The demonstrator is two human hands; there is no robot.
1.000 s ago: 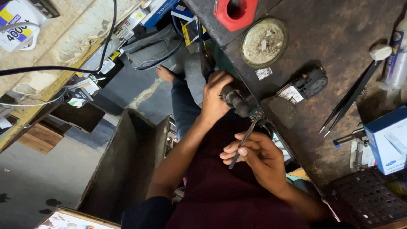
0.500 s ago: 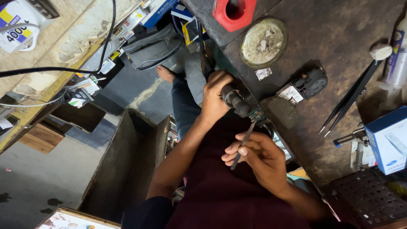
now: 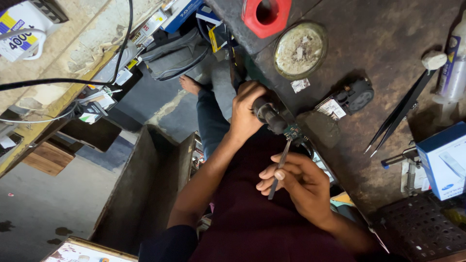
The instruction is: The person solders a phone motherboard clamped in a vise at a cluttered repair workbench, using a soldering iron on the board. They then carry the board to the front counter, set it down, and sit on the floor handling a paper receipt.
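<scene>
Here, seen from the head camera, the left hand [image 3: 245, 114] is closing fully round a dark cylindrical tool handle [image 3: 269, 115], whose working end is angling down toward a small green circuit board [image 3: 293, 132] lying at the near edge of the dark workbench [image 3: 383, 73]. The right hand [image 3: 301, 184] is pinching a slim metal tweezer-like tool [image 3: 277, 170] between thumb and curled fingers, its tip reaching up to the same board; the pairing suggests one tool is steadying the board while the other is working on it, though the contact point itself is too small to make out. The board is sitting just over the person's lap, probably so both forearms are staying braced close to the body.

On the bench, a red spool [image 3: 266, 14] is standing at the far edge, with a round shallow tin [image 3: 300, 48] of pale residue just beside it. A small white label scrap [image 3: 300, 85] is lying below the tin. A small black motor-like part [image 3: 352, 97] is carrying a white printed sticker on its near side. Long black tweezers [image 3: 398, 116] are resting well to the right, within reach, near a blue and white rectangular carton [image 3: 444, 160] at the frame's edge. At upper left, a white box with a yellow and blue label [image 3: 24, 24] is sitting on a pale shelf, and a blue packet [image 3: 182, 10] is lying near the bench corner.
</scene>
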